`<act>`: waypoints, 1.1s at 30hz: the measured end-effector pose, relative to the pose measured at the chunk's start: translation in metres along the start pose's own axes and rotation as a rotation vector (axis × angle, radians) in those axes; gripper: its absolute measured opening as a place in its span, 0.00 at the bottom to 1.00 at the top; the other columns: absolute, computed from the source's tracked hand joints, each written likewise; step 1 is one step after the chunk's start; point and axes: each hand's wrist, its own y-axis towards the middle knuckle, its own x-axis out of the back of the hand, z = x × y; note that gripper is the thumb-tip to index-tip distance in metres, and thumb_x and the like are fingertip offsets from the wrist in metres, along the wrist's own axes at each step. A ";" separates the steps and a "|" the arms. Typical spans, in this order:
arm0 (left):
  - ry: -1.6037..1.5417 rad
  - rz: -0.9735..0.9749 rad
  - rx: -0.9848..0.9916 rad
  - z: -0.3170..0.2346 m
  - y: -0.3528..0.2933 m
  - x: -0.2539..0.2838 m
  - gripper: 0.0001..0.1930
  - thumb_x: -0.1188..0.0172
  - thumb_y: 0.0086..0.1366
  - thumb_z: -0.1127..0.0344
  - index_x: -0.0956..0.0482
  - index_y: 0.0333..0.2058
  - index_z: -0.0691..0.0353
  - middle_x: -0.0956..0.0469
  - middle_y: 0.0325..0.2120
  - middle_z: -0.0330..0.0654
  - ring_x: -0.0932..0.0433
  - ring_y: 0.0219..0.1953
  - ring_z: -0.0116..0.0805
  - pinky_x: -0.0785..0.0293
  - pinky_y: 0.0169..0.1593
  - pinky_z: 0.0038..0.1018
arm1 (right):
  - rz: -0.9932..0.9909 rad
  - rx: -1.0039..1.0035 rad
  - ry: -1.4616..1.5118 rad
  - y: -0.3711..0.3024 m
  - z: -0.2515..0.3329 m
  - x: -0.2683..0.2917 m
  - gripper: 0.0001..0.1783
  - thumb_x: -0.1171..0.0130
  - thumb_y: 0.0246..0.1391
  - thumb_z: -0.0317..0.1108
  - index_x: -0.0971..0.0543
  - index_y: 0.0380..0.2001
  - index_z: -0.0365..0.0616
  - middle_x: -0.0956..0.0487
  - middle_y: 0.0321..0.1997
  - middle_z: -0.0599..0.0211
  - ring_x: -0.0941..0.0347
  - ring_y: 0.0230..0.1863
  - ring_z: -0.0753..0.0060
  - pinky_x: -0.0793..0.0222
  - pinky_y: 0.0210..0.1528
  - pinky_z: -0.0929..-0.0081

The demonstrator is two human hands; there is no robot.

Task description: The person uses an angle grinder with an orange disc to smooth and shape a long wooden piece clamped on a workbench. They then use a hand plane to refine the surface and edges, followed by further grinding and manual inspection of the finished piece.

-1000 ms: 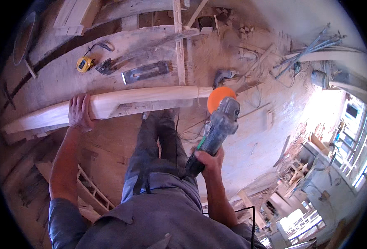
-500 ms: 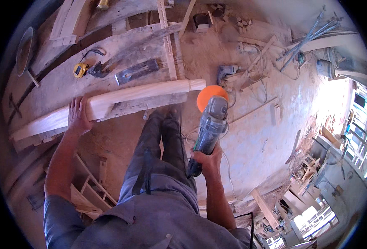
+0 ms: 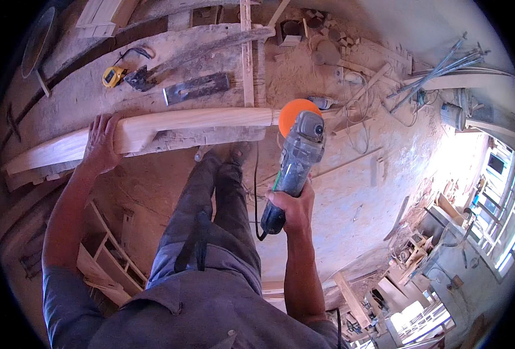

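Observation:
A long, pale, curved piece of wood point(image 3: 193, 118) lies along the near edge of the workbench point(image 3: 205, 137). My left hand point(image 3: 101, 142) grips it left of the middle, fingers over its top. In my right hand point(image 3: 292, 206) is an angle grinder point(image 3: 301, 145), held by its body and pointing away from me. Its orange disc point(image 3: 295, 113) is at the right end of the wood and covers the tip; whether they touch I cannot tell. A black cord hangs from the grinder's rear.
On the bench lie a yellow tape measure point(image 3: 113, 76), a flat metal plane blade point(image 3: 196, 88) and a narrow wooden strip point(image 3: 246, 58). Beyond the grinder, a power tool point(image 3: 320, 102), loose cables and metal rods point(image 3: 438, 72) lie on the floor. Wood scraps point(image 3: 409, 256) are piled at the right.
The grinder has moved away from me, its disc now overlapping the wood's right end. My left hand keeps its place on the wood. The whole view has shifted slightly.

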 end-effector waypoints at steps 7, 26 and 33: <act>0.013 0.121 0.068 -0.003 0.005 0.009 0.50 0.20 0.42 0.71 0.37 0.65 0.63 0.34 0.59 0.54 0.37 0.65 0.59 0.40 0.70 0.51 | 0.017 0.035 0.014 0.004 0.000 -0.004 0.33 0.31 0.35 0.24 0.25 0.51 0.34 0.17 0.35 0.57 0.19 0.32 0.63 0.20 0.40 0.65; -0.020 0.226 0.105 -0.007 0.014 0.022 0.46 0.28 0.42 0.77 0.37 0.63 0.62 0.37 0.59 0.56 0.38 0.66 0.61 0.43 0.74 0.52 | 0.052 0.044 -0.031 0.013 -0.006 -0.004 0.35 0.31 0.34 0.26 0.24 0.52 0.34 0.18 0.36 0.60 0.19 0.35 0.65 0.21 0.43 0.65; 0.000 0.273 0.151 0.000 0.011 0.015 0.49 0.29 0.44 0.78 0.40 0.68 0.61 0.40 0.64 0.58 0.43 0.71 0.66 0.48 0.77 0.54 | 0.023 -0.017 -0.031 0.007 -0.011 0.001 0.33 0.31 0.34 0.27 0.24 0.50 0.34 0.18 0.35 0.59 0.19 0.34 0.65 0.21 0.43 0.66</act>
